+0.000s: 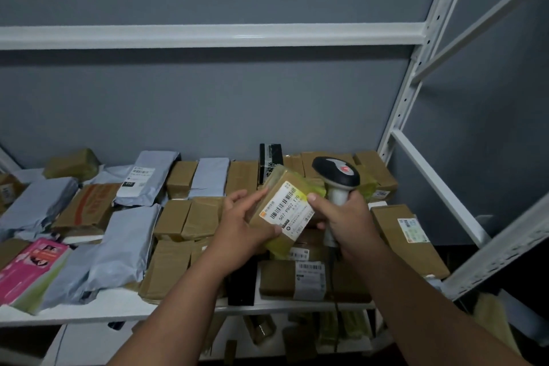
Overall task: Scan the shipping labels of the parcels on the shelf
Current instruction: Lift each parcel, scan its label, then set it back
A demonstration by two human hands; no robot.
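Above the shelf (124, 304), labelled parcel (285, 211) tilted, long axis toward upper right.

Taped brown parcel (285, 211) tilted above the shelf (124, 303), label (286, 211) up.

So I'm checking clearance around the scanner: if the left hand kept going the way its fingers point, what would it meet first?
Probably the barcode scanner: the left hand points up and right along the held parcel; depth is unclear.

Above the shelf (118, 304), the left hand (240, 226) gripped a tilted box (285, 211), label (289, 209) upward; the right hand (347, 223) clutched a scanner (337, 179) just beside it.
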